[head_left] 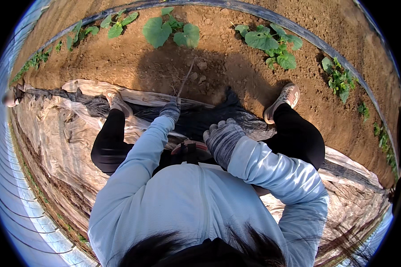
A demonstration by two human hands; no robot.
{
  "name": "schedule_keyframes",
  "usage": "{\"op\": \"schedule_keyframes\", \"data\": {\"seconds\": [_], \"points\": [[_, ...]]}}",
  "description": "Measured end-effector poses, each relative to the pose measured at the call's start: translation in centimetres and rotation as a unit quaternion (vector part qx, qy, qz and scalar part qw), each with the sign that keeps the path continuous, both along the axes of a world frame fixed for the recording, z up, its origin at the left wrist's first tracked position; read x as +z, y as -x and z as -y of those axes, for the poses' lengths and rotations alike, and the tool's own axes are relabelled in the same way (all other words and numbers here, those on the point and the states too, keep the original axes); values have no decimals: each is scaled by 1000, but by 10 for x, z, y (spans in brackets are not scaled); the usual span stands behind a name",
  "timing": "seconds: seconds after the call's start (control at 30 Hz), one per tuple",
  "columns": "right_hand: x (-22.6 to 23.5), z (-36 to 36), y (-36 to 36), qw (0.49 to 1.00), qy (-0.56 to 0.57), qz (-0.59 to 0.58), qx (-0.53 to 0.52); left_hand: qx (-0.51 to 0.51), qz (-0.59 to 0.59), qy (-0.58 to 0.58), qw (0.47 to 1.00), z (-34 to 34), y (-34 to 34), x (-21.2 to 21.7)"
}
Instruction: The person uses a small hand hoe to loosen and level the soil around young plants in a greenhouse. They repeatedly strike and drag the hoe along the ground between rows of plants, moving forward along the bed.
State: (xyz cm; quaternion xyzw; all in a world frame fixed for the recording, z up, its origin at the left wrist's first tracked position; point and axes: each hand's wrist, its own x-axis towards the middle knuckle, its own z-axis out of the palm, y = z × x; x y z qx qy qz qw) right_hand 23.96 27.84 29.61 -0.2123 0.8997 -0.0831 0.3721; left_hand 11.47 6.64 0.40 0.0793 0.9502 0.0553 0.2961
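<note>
My left hand, in a grey knit glove, is closed round the lower end of a thin, pale stick. The stick slants up and away over the soil, with fine dry strands beside it. My right hand, in a matching striped glove, is held curled in front of my body. Whatever its fingers may hold is hidden. Beneath and between both hands lies crumpled black plastic film, bunched up along the edge of the bare soil.
Pale, dirty sheeting spreads under and behind me. My shoes stand at its edge, feet wide apart. Ahead grow leafy green plants in a row, with a dark hose curving behind them. Greenhouse walls rise at left.
</note>
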Motion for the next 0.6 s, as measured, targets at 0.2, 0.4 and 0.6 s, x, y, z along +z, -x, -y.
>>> {"op": "schedule_keyframes", "data": {"seconds": [0.2,0.4,0.6], "points": [[2,9,-7,1000,5,-28,7,49,-17,-39,998,40,-46,21],[6,8,-15,999,29,-39,22,72,14,-9,997,30,-45,41],[9,5,-6,1000,14,-20,16,59,-1,-82,995,-46,24,30]]}}
